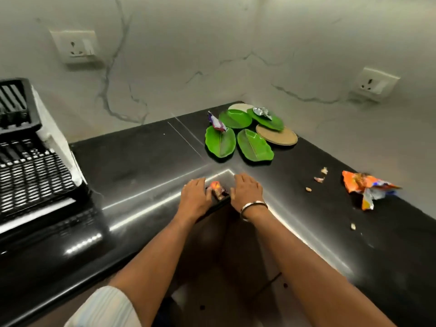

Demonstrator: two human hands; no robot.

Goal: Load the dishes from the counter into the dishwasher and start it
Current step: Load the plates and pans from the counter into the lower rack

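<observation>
Several green leaf-shaped plates (254, 145) lie in the far corner of the black counter (141, 161), with a tan round plate (280, 138) beside them and another tan plate (240, 106) behind. A purple wrapper (217, 122) lies on the left leaf plate (220, 142) and a silver foil scrap (262, 112) on the back right one. At the counter's inner corner edge, my left hand (195, 197) pinches a small orange wrapper (218, 190). My right hand (247, 190) rests flat on the counter just right of it, thumb beside the wrapper.
A black dish rack (28, 166) stands at the left end of the counter. A crumpled orange snack bag (368, 187) and scattered crumbs (318, 179) lie on the right stretch. Two wall sockets (75, 47) (375, 83) sit on the marble backsplash.
</observation>
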